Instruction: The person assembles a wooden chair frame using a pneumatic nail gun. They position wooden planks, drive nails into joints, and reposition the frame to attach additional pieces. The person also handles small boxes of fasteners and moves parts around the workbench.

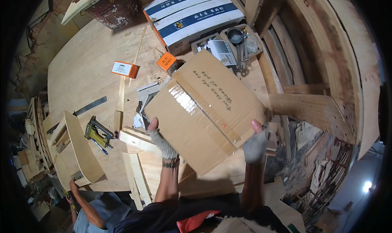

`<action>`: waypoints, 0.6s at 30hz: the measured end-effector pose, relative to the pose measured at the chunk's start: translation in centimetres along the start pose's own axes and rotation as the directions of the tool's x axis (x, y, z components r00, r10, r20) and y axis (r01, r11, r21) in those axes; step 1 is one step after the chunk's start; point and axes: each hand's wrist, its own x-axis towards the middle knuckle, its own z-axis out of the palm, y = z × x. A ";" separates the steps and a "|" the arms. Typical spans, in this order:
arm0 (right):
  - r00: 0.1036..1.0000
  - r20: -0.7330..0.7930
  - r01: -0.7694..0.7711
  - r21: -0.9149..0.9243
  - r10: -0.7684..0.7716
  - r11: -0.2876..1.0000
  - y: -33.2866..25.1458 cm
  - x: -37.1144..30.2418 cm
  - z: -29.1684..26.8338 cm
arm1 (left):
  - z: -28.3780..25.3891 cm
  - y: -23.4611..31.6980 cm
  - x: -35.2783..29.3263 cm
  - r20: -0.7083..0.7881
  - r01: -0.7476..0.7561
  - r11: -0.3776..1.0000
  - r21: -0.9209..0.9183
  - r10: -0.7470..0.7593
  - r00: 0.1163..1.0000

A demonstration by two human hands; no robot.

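Along the lower left edge of the frame, another person's arm [83, 208] reaches beside a curved plywood piece [81, 149], with a yellow nail gun [97, 133] just right of it on the plywood table [81, 69]. At centre, a taped cardboard box [206, 110] is held tilted above the table; its flaps are sealed, so its contents cannot be told. The left hand [161, 141], in a fingerless glove, grips its lower left edge, thumb on top. The right hand [256, 143] clasps the lower right edge. At upper right, a small open tray [241, 39] holds metal measuring cups.
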 end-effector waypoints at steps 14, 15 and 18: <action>0.857 0.356 0.412 -0.037 -0.374 0.910 -11.4 20.2 20.5 | 23.2 6.7 20.3 0.636 -0.315 0.946 -0.078 0.291 0.714; 0.796 0.517 0.366 0.003 -0.314 0.931 -11.3 23.2 23.0 | 25.8 6.2 22.8 0.603 -0.318 0.940 -0.123 0.325 0.729; 0.968 0.246 0.132 -0.309 -0.055 0.942 -9.0 28.1 23.7 | 28.0 2.9 26.6 0.601 -0.678 0.221 0.701 0.328 0.729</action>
